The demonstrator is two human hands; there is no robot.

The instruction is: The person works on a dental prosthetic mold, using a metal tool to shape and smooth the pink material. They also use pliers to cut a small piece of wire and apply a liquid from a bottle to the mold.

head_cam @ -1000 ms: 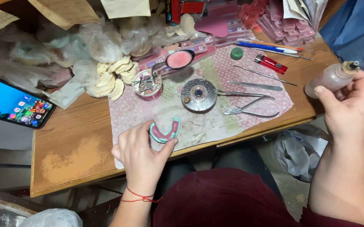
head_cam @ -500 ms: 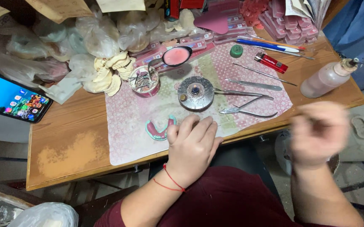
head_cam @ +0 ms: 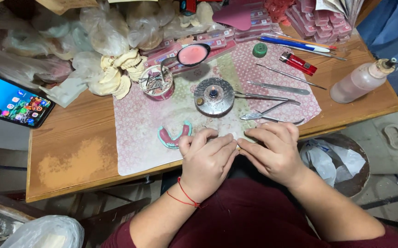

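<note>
Lit phone screen (head_cam: 10,101), table's left edge

Lots of pink going on here: a floral-patterned pink and pale green cloth mat (head_cam: 139,138) over the brown wooden tabletop (head_cam: 70,151), a horseshoe-shaped pink denture base with teal edging (head_cam: 175,136), a round pink-filled dish (head_cam: 193,54), a small red rectangular lighter (head_cam: 298,63), a round green cap (head_cam: 259,49), and a thin red string bracelet (head_cam: 184,195).

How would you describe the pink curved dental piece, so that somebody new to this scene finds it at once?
Start at the patterned pink cloth on the wooden table. Near its front edge, just beside the fingers of the left hand, lies the horseshoe-shaped pink denture with teal edging. The pale plaster casts farther back are cream, not pink.
</note>
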